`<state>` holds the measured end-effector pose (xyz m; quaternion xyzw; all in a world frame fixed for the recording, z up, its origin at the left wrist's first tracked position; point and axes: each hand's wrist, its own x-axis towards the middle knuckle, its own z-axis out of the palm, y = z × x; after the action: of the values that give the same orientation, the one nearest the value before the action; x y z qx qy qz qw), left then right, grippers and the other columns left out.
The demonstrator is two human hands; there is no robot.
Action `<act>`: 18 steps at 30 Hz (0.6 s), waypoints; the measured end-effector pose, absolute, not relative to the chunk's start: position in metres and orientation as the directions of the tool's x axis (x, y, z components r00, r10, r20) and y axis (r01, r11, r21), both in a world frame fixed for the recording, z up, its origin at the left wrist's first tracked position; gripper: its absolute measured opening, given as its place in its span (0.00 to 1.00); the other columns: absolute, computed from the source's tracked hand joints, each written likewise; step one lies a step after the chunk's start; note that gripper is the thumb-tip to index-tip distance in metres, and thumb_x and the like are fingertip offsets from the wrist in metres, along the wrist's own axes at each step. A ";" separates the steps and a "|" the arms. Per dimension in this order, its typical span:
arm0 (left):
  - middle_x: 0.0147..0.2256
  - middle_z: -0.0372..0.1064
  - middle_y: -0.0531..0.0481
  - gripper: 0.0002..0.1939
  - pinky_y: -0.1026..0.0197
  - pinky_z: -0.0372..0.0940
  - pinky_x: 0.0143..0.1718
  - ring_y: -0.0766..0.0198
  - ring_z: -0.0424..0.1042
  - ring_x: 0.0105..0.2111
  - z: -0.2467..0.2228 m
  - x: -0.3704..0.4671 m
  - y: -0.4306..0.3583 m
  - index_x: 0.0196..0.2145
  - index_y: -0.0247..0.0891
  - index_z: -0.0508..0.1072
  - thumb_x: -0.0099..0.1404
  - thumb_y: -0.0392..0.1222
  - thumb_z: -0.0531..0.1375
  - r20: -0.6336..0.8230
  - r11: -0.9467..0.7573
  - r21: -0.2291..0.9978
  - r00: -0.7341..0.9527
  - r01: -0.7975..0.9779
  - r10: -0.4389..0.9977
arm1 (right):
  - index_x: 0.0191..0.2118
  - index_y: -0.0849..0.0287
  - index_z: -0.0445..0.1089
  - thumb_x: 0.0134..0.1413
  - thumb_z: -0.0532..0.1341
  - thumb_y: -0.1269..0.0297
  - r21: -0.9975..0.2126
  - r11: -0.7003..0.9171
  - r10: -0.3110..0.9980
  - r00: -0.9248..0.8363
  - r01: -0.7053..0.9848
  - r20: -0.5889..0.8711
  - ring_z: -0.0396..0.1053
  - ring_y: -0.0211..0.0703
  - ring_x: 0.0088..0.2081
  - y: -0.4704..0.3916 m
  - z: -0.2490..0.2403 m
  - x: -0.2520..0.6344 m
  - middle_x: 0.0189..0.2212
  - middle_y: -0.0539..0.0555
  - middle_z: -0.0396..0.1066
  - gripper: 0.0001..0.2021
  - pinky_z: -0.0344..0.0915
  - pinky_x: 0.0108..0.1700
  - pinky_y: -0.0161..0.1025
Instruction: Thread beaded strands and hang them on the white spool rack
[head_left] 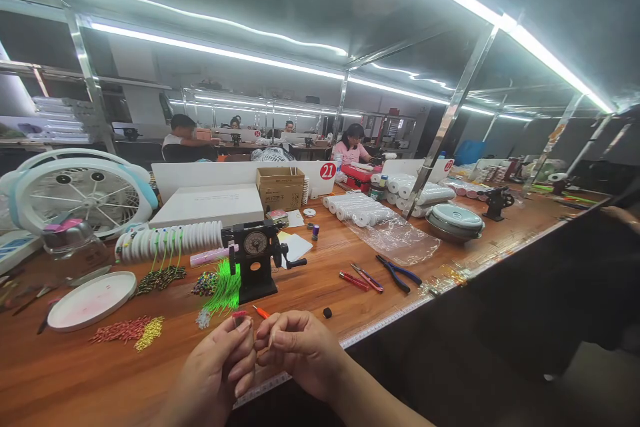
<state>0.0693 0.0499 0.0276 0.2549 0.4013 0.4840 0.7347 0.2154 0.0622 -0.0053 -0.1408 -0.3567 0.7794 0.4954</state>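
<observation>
Both hands are close together at the front edge of the wooden workbench [340, 307]. Between the thumb and forefinger of my left hand [220, 355] is a small pinkish-red piece [239, 314], too small to name. My right hand [305, 347] touches or nearly touches it, thumb and fingers pinched together; what they hold, if anything, is hidden. Just beyond the fingers lies an orange-tipped tool [261, 311]. A black hand-cranked winder [255, 257] stands behind, carrying a row of white rings [175, 242]. Bright green cords [223, 290] lie at its base.
Red beads [120, 330], yellow beads [149, 333] and a white round tray [95, 300] lie left. Pliers [399, 273], tweezers [367, 277] and a red pen [353, 281] lie right. A fan [83, 193], carton [281, 189] and wrapped white rolls [363, 209] stand behind. Other people sit farther back.
</observation>
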 end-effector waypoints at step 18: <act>0.17 0.48 0.63 0.24 0.72 0.48 0.15 0.78 0.46 0.16 0.028 0.069 0.051 0.27 0.37 0.63 0.39 0.45 0.73 -0.358 0.407 0.755 0.196 -0.514 0.913 | 0.26 0.66 0.73 0.40 0.69 0.67 -0.695 -0.257 0.884 -0.454 -0.671 0.112 0.69 0.37 0.33 0.064 -0.006 0.214 0.32 0.56 0.70 0.08 0.65 0.39 0.37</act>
<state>0.0692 0.0510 0.0281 0.2453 0.4066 0.4862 0.7335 0.2137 0.0645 -0.0063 -0.1520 -0.3490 0.7781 0.4997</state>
